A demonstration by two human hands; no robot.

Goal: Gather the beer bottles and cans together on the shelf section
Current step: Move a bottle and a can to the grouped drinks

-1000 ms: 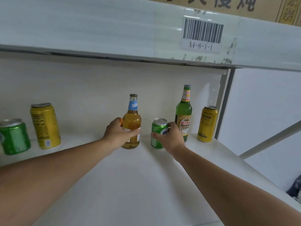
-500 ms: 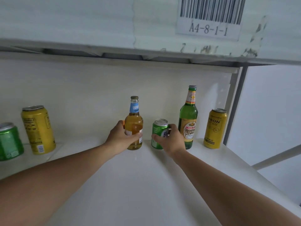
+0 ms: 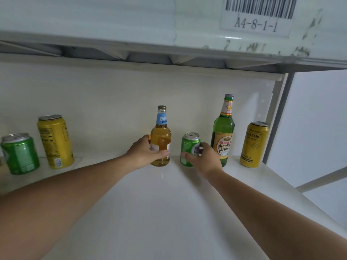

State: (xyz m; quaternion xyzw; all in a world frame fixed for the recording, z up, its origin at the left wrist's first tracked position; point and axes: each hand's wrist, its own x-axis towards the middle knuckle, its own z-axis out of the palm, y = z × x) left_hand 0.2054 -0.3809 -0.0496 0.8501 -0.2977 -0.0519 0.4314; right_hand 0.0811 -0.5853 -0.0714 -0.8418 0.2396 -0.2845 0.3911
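Centrally, left hand [image 3: 144,152] grips amber bottle [image 3: 161,139]; right hand [image 3: 203,158] grips green can [image 3: 188,147]; bare shelf [image 3: 159,203] frontward.

1. Your head camera sits closer and tilts up; the barcode label [image 3: 258,15] now runs off the top edge.
2. Your left hand [image 3: 145,152] with the amber bottle [image 3: 161,136] stands further from the small green can [image 3: 189,149] under your right hand [image 3: 203,159]; the gap is wider.

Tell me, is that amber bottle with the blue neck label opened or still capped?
Still capped: a metal cap sits on the amber bottle, gripped by the left hand.
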